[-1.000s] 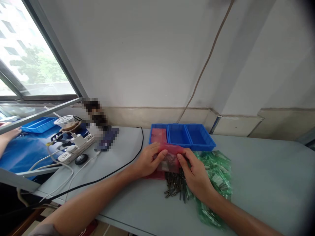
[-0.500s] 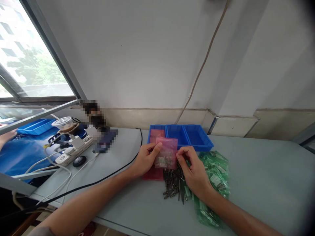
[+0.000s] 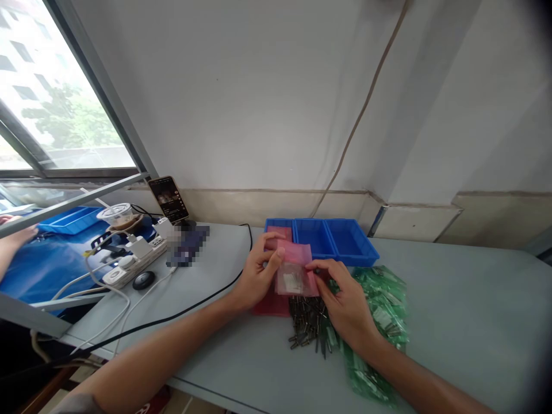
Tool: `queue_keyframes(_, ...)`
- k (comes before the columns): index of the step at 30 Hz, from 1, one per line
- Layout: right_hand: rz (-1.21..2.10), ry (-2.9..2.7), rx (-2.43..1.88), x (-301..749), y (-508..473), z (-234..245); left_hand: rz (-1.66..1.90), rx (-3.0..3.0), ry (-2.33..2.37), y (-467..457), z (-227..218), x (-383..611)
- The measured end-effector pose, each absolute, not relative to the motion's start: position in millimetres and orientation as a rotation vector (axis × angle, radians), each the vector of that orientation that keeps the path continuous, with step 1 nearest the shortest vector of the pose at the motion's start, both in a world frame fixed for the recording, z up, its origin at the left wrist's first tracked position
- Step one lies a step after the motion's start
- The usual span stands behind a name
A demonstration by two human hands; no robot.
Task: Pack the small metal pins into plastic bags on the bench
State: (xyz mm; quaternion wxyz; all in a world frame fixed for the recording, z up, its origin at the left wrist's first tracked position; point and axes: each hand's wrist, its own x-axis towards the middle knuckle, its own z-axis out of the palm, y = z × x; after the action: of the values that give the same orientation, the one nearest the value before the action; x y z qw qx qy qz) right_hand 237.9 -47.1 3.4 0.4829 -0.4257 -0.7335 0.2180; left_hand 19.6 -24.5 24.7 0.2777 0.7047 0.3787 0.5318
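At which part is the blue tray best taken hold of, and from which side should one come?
I would grip the blue tray by the rim of its right end wall, coming from the right. This raised edge shows uncovered, so it should give a firm hold; at the other end, the left hand, holding a pink bag, partly hides the tray.

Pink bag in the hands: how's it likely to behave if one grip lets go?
The pink bag would likely sag, since it looks like thin, see-through film. Pale contents show through its lower half, so weight probably hangs there. Its sheen hints it may slip.
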Motion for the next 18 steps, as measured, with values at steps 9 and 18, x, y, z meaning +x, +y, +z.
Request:
queue_keyframes(9,0.602,-1.647,-0.981,235.6,-46.2,5.9,1.394,2.189,0.925,-29.5,26.7,18.8)
queue_keyframes(18,0.763,-1.537,-1.096,233.5,-45.8,0.6,1.298,2.005,0.967,-33.9,26.0,17.4)
